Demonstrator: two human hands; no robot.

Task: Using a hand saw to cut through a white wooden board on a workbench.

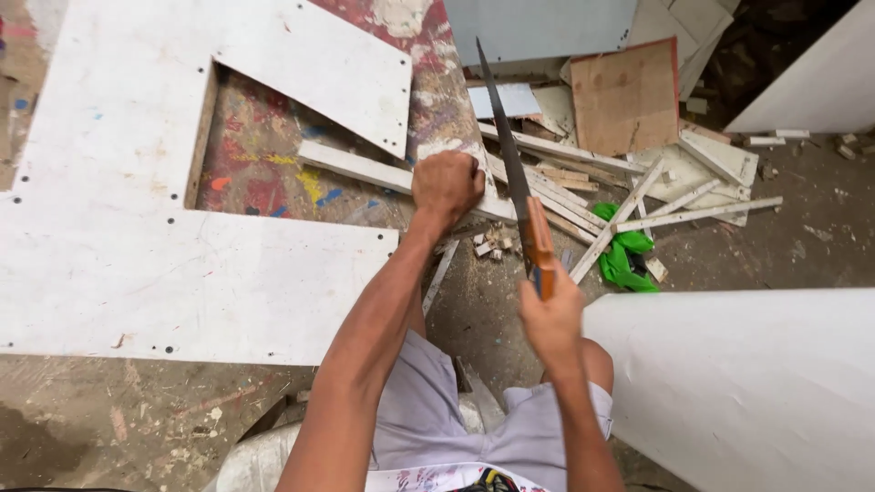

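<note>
Holding the long white strip (401, 178) down is a job for a firm fist, because the strip looks thin, stiff and light, so it would likely jump or slide if let go. The flat top is a good place to press on, close to the cut. The saw (512, 164) looks light too, with a hard, bendy metal blade that seems sharp, so the safe place to grab it is the handle.

The strip is a narrow white board with a plain edge. It lies slanted across the paint-splashed floor (264, 164). The left hand (447, 185) is closed tight and presses on the strip's right part. Just to the right of the strip's end, the saw stands on its edge with its dark, pointed blade aimed away from the person. The right hand (550, 319) is wrapped shut around the orange handle (540, 241).

To the left of the strip lies a big white board (118, 182) with a cut-out hole and small drilled holes. Right of the strip there is a messy pile of white offcuts (638, 196), a green rag (624, 255) and a brown square board (627, 96). Below and to the right of the strip, another white panel (747, 383) fills the corner. The person's knees in light shorts (428, 401) are just below the strip.
</note>
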